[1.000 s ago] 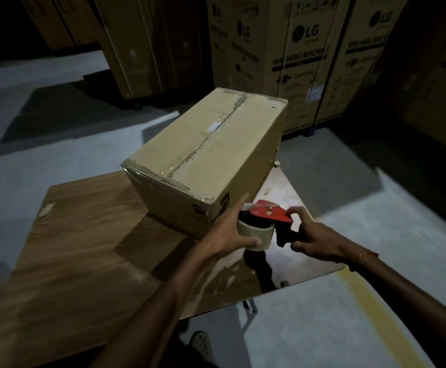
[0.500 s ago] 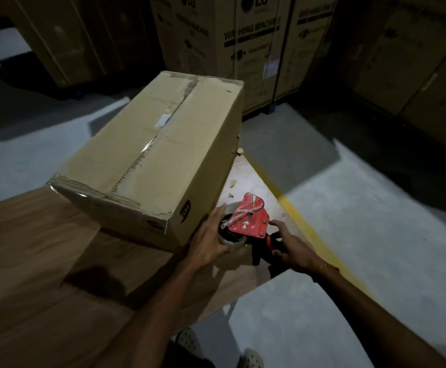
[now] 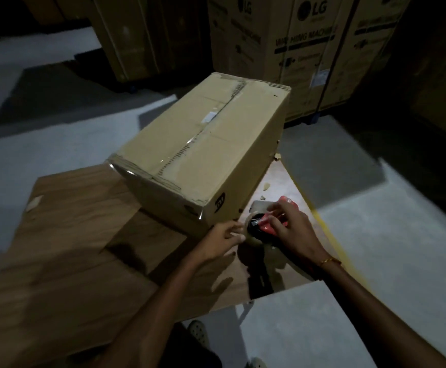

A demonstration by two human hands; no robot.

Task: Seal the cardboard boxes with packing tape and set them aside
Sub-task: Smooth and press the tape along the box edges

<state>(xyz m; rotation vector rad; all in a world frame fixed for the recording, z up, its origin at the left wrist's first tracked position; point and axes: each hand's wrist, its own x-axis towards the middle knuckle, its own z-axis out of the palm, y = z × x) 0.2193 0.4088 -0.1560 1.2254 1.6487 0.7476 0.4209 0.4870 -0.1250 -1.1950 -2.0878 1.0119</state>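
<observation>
Work surface: a wooden table (image 3: 65,251) with a brown grain top, in a dim storage room with a grey concrete floor (image 3: 391,261). A yellow line (image 3: 330,235) is painted on the floor beside the table's right edge. Large printed appliance cartons (image 3: 296,49) stand along the back wall, well apart from the table.

The cardboard box (image 3: 203,155) sits on the far right part of the table, turned at an angle. Its top flaps are closed, with a strip of tape along the centre seam and over the near end. The left and near parts of the tabletop are bare apart from a small paper scrap (image 3: 34,203). Small scraps also lie near the right edge, beside the box.

The tape dispenser (image 3: 265,224), red with a roll of tape, is at the table's right edge, just beside the box's near corner. The right hand (image 3: 291,229) is closed over the dispenser from above, fingers curled around its red body. The left hand (image 3: 224,237) is partly open, fingertips touching the roll; whether it also touches the box's lower corner cannot be told.
</observation>
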